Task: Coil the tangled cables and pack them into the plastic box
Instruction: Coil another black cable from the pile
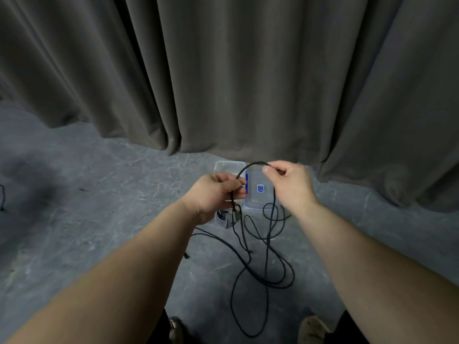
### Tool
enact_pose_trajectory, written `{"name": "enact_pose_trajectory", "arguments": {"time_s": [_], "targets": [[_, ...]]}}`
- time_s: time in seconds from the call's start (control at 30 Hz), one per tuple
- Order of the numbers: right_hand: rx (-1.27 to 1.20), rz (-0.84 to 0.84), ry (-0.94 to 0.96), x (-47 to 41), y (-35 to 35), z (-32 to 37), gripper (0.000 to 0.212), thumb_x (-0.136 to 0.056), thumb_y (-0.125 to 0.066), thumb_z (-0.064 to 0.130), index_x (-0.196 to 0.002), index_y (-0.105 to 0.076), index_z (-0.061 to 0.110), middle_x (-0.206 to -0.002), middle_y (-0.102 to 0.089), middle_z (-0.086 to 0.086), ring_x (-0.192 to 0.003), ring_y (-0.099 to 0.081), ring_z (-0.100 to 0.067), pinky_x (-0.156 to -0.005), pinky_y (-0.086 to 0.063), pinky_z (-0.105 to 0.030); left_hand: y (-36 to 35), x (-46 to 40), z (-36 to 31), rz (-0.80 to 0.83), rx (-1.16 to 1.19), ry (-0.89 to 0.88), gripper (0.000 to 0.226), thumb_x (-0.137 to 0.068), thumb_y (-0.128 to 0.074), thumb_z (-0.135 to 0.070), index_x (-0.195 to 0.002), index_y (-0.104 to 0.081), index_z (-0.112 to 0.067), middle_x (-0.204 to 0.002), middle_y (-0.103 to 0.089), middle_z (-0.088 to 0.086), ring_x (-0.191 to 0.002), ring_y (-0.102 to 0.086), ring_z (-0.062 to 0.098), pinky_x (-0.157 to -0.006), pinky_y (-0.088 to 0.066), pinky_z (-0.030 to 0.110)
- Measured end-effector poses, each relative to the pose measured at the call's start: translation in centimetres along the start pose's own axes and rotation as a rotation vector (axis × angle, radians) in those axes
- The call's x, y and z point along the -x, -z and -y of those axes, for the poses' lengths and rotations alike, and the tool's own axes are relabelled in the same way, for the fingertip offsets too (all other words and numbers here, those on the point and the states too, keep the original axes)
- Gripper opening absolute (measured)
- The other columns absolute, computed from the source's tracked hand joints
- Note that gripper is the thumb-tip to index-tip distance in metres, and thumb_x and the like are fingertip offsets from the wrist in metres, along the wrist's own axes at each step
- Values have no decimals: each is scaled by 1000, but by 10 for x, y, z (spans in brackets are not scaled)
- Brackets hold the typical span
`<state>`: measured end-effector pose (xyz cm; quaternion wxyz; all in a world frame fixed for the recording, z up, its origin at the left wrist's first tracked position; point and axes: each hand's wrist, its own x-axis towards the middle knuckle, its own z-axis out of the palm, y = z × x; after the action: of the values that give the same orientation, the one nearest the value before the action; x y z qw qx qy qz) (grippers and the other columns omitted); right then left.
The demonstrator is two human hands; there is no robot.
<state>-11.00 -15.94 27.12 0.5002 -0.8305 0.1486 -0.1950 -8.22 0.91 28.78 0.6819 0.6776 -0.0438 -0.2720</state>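
Left hand [215,192] and right hand [289,181] each pinched the thin black cable [267,244], arched sideways between them, rest hanging floorward.

black cable [267,247], clear plastic box [224,167] with a blue label [260,188], grey marbled floor [99,194], plain dark grey curtain [248,70] behind it all

Grey floor [99,194] w/ plastic box [255,192], black cables [267,269], grey coil [224,218].
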Motion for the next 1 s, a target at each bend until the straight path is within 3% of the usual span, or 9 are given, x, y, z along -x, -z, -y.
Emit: {"name": "enact_pose_trajectory", "arguments": {"time_s": [0.1, 0.2, 0.3, 0.43, 0.53, 0.7, 0.8, 0.9, 1.0], "targets": [[-249, -71, -155, -1, 14, -4, 22, -91, -63, 17, -69, -67, 20, -58, -57, -1, -56, -53, -15, -63, -47, -33, -7, 1, 1, 10, -84, 3, 13, -97, -53, -10, -89, -63, -6, -75, -64, 7, -75, -61, 22, -75, -48, 34], [-287, -7, -232, 0, 17, -6, 17, -93, -60, 16, -80, -69, 9, -57, -51, -1, -51, -47, -12, -54, -44, -26, -10, 2, 5, -60, 53, -5, 13, -98, -51, -11, -97, -62, -3, -76, -63, 9, -68, -63, 20, -62, -56, 30], [-208, 108, -211, -2, 8, -6, 18, -94, -57, 18, -84, -69, 8, -55, -49, -1, -52, -47, -15, -58, -43, -29, -3, -3, 2, -125, 265, -5, 13, -98, -52, -16, -98, -64, -9, -76, -64, 5, -66, -66, 15, -59, -56, 28], [-25, 197, -90, -7, -1, -2, 18, -96, -55, 24, -86, -69, 18, -52, -49, 0, -49, -47, -16, -58, -44, -32, 5, -6, -19, -25, 530, 30, 15, -98, -51, -21, -92, -64, -17, -71, -65, -4, -65, -68, 9, -53, -57, 24], [15, 356, -66, -8, 0, -4, 14, -94, -60, 18, -81, -65, 21, -56, -55, 9, -50, -49, -5, -56, -43, -26, 20, -7, -37, -51, 798, -9, 21, -98, -50, -21, -85, -66, -17, -66, -67, -6, -61, -68, 6, -53, -58, 24], [-466, 237, -189, -16, 14, 1, 20, -88, -60, -1, -75, -59, 15, -54, -54, 4, -46, -42, -10, -48, -35, -20, 54, -12, -47, -275, 875, -112, 18, -100, -49, -25, -89, -62, -21, -66, -67, -10, -62, -68, 3, -72, -52, 25], [-94, 144, -6, -18, 10, 4, 20, -86, -66, 8, -71, -64, 21, -58, -57, 8, -52, -47, -6, -53, -38, -21, 40, -13, -44, -226, 754, -74, 13, -98, -52, -24, -90, -63, -21, -69, -70, -9, -65, -69, 4, -72, -53, 24], [372, 388, 126, -10, 5, 11, 10, -87, -67, 22, -79, -71, 25, -61, -58, 16, -58, -52, 1, -58, -38, -15, 24, -16, -39, -178, 576, -108, 14, -99, -50, -20, -97, -63, -18, -73, -72, -6, -68, -70, 6, -64, -55, 22], [388, 630, 140, -2, 7, 32, 10, -87, -65, 21, -84, -75, 20, -47, -54, 23, -49, -49, 6, -51, -32, -9, 16, -18, -34, -138, 453, -145, 14, -98, -50, -12, -99, -64, -11, -74, -69, 2, -69, -70, 12, -67, -57, 25]]}}
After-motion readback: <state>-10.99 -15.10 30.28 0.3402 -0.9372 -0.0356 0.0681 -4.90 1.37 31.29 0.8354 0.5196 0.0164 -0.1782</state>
